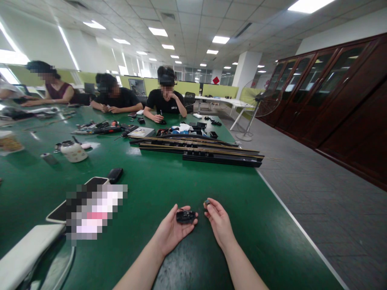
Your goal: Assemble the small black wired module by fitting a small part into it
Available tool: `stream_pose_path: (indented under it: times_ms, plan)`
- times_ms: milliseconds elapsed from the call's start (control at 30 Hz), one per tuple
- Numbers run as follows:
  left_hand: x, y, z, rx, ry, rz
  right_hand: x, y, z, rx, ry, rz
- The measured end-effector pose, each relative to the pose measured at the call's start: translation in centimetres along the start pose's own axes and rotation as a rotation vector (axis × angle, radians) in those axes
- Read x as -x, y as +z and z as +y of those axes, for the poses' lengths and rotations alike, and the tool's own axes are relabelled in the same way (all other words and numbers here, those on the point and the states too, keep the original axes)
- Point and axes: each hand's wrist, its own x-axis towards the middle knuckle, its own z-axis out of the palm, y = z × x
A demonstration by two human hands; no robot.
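Observation:
Above the green table (181, 181), my left hand (175, 226) is turned palm up with its fingers curled around a small black plastic device (185, 216). The top of the device shows some fine detail, too small to make out. Just to the right, my right hand (218, 220) pinches a tiny grey piece (207, 202) between thumb and fingertips. A short gap separates the two hands, and the grey piece is apart from the device.
Long black rails with thin brass-coloured rods (208, 151) lie across the table ahead. On the left are a phone (80, 197), a white box-like object (30, 251), a cable and a jar (74, 151). Several people sit at the far side. A fan (256, 98) stands right.

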Motion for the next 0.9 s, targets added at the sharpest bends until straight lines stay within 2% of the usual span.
stream_pose_path:
  times_ms: [300,900]
  plan:
    - [0.39,0.34,0.15,0.026,0.008,-0.003,0.08,-0.06,-0.17,-0.061,0.022,-0.021]
    - [0.32,0.38,0.16,0.039,0.000,0.010,-0.19,-0.21,0.47,0.100,-0.038,-0.013]
